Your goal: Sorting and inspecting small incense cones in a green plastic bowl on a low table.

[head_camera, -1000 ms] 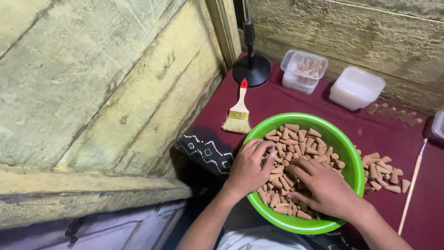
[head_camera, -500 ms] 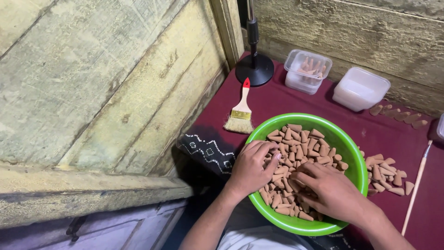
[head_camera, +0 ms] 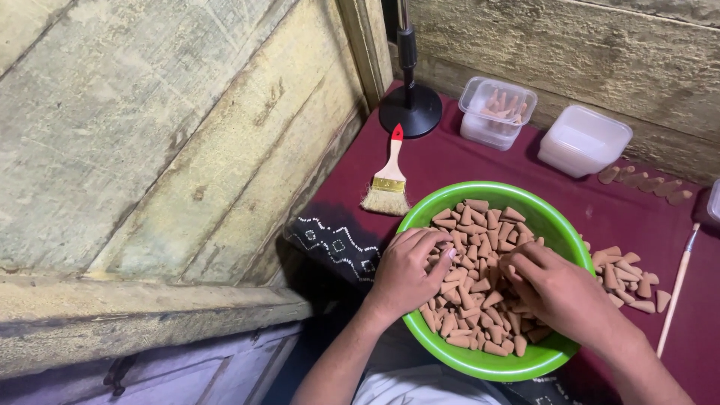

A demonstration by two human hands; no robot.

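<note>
A green plastic bowl [head_camera: 559, 225] sits on the dark red cloth in front of me, filled with several small tan cone-shaped pieces [head_camera: 480, 225]. My left hand [head_camera: 409, 270] rests palm down on the pile at the bowl's left side, fingers curled among the cones. My right hand [head_camera: 559, 289] lies over the pile's right side, fingertips pressed into the cones. Whether either hand grips a cone is hidden by the fingers.
A paintbrush [head_camera: 388, 180] with a red-tipped handle lies left of the bowl. Behind stand a black round stand base [head_camera: 410, 109], a clear tub holding cones [head_camera: 496, 111] and stacked clear tubs [head_camera: 585, 140]. Loose cones [head_camera: 626, 274] and a thin wooden stick [head_camera: 677, 289] lie at right. A wooden wall fills the left.
Both hands have stayed in the bowl, shifting slightly among the cones. The view has drifted a little.
</note>
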